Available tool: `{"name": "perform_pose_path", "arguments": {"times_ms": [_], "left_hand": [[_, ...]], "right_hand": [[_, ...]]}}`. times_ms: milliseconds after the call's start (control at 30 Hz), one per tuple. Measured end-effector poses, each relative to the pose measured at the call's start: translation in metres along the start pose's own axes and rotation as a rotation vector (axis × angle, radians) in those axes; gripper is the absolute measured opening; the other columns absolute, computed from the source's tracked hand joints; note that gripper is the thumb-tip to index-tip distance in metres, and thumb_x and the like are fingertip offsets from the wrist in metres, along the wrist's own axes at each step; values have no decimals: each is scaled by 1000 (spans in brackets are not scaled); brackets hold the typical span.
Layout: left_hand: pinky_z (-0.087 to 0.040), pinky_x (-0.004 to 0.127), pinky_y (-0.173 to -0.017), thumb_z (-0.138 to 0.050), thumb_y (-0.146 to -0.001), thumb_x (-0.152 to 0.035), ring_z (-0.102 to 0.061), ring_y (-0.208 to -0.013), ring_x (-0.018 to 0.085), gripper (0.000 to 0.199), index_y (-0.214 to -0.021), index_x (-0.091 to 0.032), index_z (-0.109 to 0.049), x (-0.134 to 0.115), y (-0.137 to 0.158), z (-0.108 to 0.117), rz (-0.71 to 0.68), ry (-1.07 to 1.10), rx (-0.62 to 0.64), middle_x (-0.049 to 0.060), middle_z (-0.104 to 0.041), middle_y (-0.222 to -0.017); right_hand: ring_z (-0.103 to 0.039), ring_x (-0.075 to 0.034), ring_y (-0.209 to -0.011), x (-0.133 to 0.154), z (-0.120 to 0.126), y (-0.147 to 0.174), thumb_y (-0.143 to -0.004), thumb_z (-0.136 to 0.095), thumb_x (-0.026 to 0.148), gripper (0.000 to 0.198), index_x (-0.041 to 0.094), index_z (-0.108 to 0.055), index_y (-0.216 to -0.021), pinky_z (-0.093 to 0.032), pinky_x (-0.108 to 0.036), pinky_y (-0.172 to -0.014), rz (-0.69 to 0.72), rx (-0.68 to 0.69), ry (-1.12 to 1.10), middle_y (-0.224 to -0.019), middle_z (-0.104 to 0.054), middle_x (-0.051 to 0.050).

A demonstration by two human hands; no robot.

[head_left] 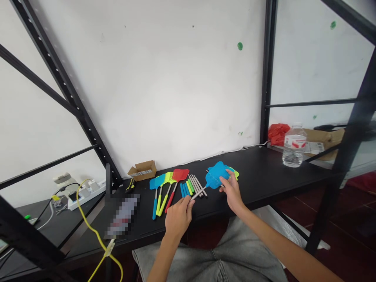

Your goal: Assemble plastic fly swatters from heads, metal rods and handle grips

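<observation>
A blue fly swatter head (pixel 216 175) with a metal rod (pixel 198 194) is held over the black table, tilted up to the right. My left hand (pixel 178 214) is closed round the rod's lower end. The fingers of my right hand (pixel 232 192) grip the right edge of the blue head. Behind it, partly hidden, lie more swatter heads, one of them yellow-green (pixel 235 172). Left of the held piece are loose metal rods (pixel 194 181), blue handle grips (pixel 184 190) and green ones (pixel 190 187). Further left, several swatters with handles lie side by side, the red one (pixel 180 174) rightmost.
An open cardboard box (pixel 143 171) stands by the wall. A phone-like blurred object (pixel 123 217), a yellow cable (pixel 91 227) and a power strip (pixel 86 194) are at left. At right stand a water bottle (pixel 294 147) and a red bag (pixel 277 134). Black metal posts (pixel 266 74) frame the table.
</observation>
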State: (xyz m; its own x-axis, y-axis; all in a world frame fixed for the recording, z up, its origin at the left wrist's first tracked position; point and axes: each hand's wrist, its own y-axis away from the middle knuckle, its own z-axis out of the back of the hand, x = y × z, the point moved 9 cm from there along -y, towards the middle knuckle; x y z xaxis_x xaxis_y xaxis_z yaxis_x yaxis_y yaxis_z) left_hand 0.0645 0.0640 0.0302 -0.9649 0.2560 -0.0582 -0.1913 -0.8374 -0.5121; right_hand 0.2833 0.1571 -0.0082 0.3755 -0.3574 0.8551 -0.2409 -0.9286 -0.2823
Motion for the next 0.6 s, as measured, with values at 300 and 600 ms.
{"name": "perform_pose_path", "arguments": {"times_ms": [300, 600], "left_hand": [[-21, 28, -50, -28, -102, -36, -58, -62, 14, 31, -85, -23, -51, -1, 1, 0, -18, -6, 3, -1, -62, -75], [-19, 27, -49, -28, -102, -35, -57, -60, 14, 32, -83, -22, -50, -2, 1, 0, -25, -6, 0, -1, -61, -74]], "right_hand": [[-50, -11, -58, -3, 0, -2, -77, -67, 45, 51, 31, -48, -123, -46, -25, -51, -17, 9, 5, -85, -51, 4], [-50, -11, -60, -4, 0, -3, -76, -67, 45, 45, 29, -51, -115, -45, -24, -50, -35, 4, -5, -84, -51, 3]]}}
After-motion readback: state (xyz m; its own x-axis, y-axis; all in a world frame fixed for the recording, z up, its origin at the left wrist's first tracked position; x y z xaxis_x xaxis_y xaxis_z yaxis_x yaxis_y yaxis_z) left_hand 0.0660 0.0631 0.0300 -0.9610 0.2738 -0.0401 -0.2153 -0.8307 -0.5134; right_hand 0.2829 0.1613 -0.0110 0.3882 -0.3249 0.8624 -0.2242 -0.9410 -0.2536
